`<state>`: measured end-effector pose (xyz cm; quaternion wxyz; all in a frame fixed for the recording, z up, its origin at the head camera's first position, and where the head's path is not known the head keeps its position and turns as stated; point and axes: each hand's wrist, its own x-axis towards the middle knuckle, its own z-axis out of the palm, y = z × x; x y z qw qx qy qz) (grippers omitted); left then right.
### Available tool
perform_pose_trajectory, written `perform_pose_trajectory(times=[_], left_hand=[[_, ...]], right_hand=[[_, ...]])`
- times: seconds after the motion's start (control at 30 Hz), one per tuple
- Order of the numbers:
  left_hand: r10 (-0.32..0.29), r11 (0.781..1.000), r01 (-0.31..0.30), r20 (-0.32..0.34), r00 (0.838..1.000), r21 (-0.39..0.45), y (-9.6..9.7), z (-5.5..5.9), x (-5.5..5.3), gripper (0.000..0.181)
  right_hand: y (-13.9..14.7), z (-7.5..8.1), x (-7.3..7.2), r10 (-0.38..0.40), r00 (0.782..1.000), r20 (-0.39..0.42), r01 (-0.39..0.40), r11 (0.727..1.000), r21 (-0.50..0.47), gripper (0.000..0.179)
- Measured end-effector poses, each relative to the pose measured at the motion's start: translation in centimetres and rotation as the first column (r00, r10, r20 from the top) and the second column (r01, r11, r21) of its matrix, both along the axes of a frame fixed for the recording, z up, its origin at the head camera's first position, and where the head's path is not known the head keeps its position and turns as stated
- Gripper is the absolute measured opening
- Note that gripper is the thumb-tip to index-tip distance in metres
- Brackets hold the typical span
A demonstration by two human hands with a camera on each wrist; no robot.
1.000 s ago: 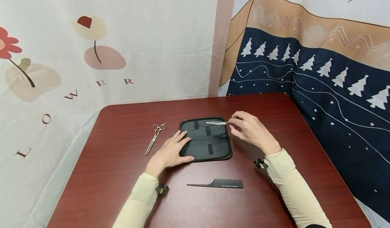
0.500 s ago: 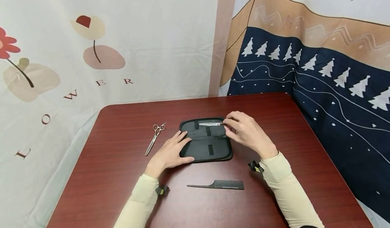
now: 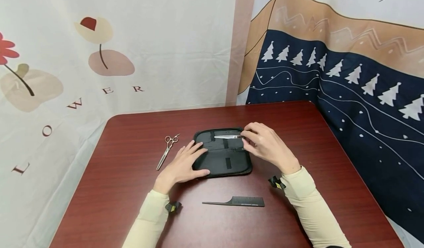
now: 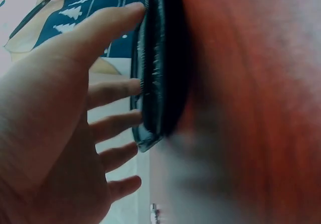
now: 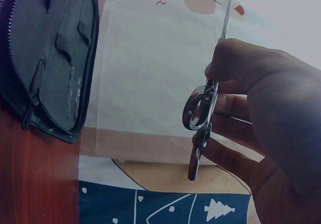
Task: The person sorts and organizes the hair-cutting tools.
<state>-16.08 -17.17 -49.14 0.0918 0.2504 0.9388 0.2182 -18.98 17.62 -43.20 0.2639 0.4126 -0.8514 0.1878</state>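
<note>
- Firstly, at far left from where I stand, a pale wall cloth (image 3: pixel 179 38) with printed flowers and letters hangs behind the reddish-brown table (image 3: pixel 109 204).
- Left part of the table: silver loose scissors (image 3: pixel 165 155) lie flat, finger rings toward the far side, tips toward the near side.
- Next, the left hand (image 3: pixel 183 165): fingers spread and fairly straight, nothing gripped, fingertips at the left rim of the black case.
- Centre: the black case (image 3: pixel 215 163) rests on the table, zipped edge visible, inner side with dark loops facing up.
- Near side of the case, well apart from it: a black tail comb (image 3: pixel 246 201), tail pointing left.
- Right of centre: the right hand (image 3: pixel 266 143), fingers bent, pinches the held scissors (image 3: pixel 226 137) by the handle part; blades point left above the case's far half.
- Far right: a navy cloth (image 3: pixel 331 89) printed with white trees.
</note>
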Motion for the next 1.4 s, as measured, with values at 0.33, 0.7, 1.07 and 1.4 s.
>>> perform_pose_trajectory(times=[0.33, 0.7, 1.07, 1.4], left_hand=[[0.040, 0.932, -0.015, -0.064, 0.997, 0.361, 0.9, 2.4, -0.8, 0.078], [0.127, 0.804, 0.056, -0.263, 0.956, 0.592, 3.3, 4.5, -0.7, 0.063], [0.146, 0.730, 0.018, -0.182, 0.972, 0.684, 5.6, 4.4, 0.1, 0.038], [0.238, 0.721, -0.099, -0.110, 0.965, 0.686, 6.2, 4.6, 0.5, 0.016]], right_hand=[[-0.1, 0.3, 0.0, 0.005, 1.000, -0.023, -0.005, 1.000, 0.006, 0.018], [-0.3, 0.7, 0.5, -0.003, 0.999, -0.038, 0.004, 1.000, 0.026, 0.018], [-0.7, 0.9, 1.1, 0.010, 0.997, -0.072, -0.008, 1.000, 0.029, 0.019], [-1.2, 0.8, 1.1, 0.041, 0.995, -0.093, -0.039, 0.999, 0.026, 0.017]])
